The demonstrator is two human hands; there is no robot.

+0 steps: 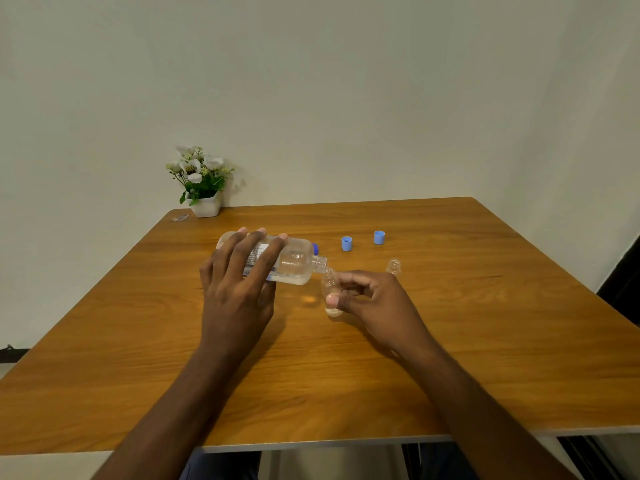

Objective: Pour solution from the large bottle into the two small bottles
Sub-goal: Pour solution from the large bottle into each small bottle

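Over a wooden tabletop [450, 341], the left hand [239, 289] grips the large bottle [294, 261] tipped almost on its side, its open neck touching the mouth of a small bottle [329, 289] pinched between thumb and fingers of the right hand [374, 299]; a little liquid shows at the small bottle's base, so the first fill appears barely begun; the second small bottle [393, 266] stands open and apparently empty just beyond the right hand, with two blue caps [346, 243] further back and a third blue cap partly hidden behind the large bottle's shoulder; a potted plant [201, 181] sits at the far corner. To pour well, the tilt wants raising slowly, neck kept on the rim, the small bottle held steady and near upright; a sudden surge would likely overflow so narrow a mouth; ease back before it brims.
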